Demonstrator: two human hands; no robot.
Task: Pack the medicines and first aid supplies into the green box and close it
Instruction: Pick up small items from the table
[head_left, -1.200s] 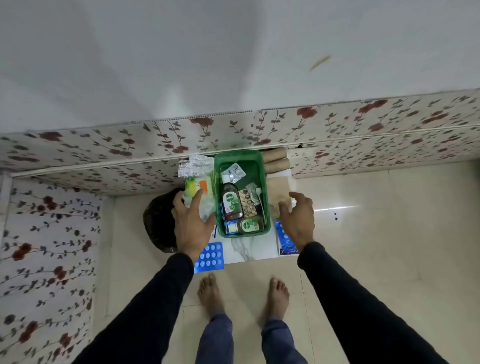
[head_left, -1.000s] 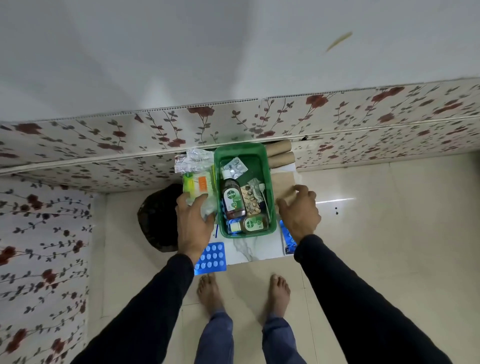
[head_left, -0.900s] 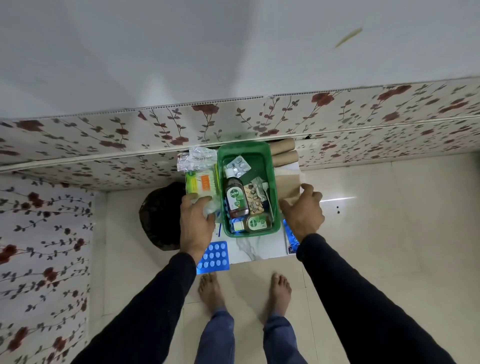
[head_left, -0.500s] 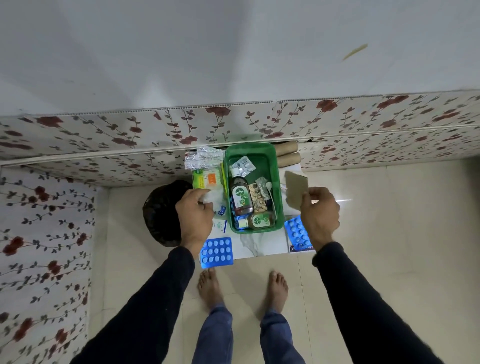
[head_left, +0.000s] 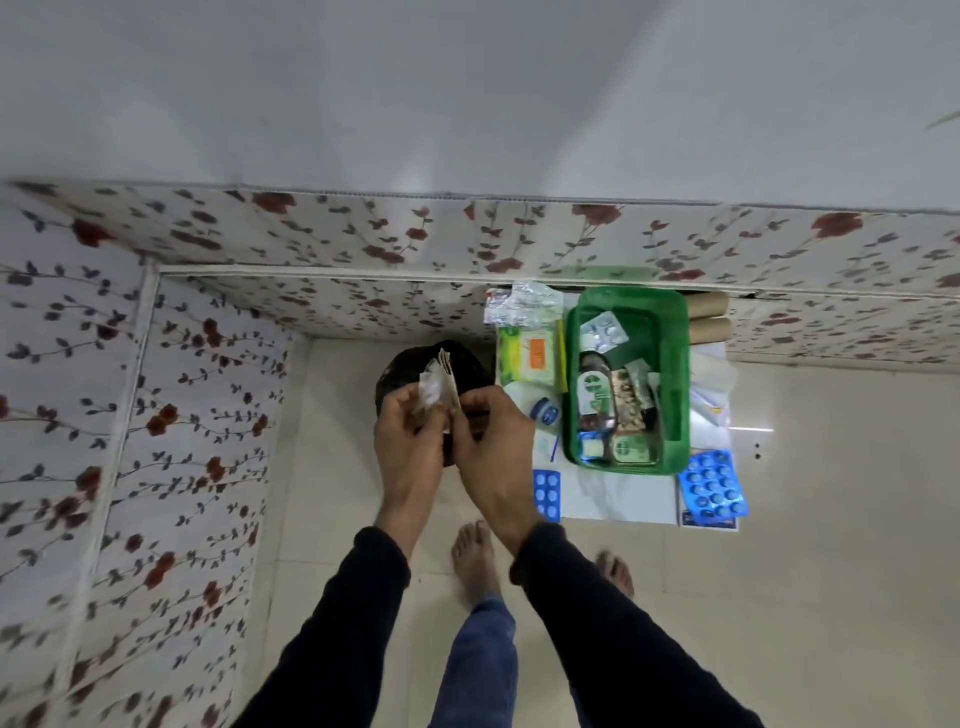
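Observation:
The open green box (head_left: 677, 374) stands on a small white table (head_left: 613, 493) against the wall. It holds a brown antiseptic bottle (head_left: 593, 391), a silver blister strip (head_left: 602, 331), sachets and small tins. My left hand (head_left: 410, 441) and my right hand (head_left: 493, 441) meet to the left of the table, above a black bin. Together they pinch a thin tan and white packet (head_left: 439, 387), held upright between the fingers. A green-orange wipes pack (head_left: 527, 356) and a small jar (head_left: 543, 410) lie left of the box.
Blue blister packs lie at the table's front left (head_left: 546, 491) and front right (head_left: 712, 484). Two cardboard rolls (head_left: 709, 318) sit behind the box. A crinkled foil packet (head_left: 522, 301) lies at the back left. The black bin (head_left: 410, 366) stands on the floor by the floral wall; my bare feet are below.
Both hands left the table's sides and came together to the left over the black bin. The tan packet picked up by my right hand is now held by both. The view swung left.

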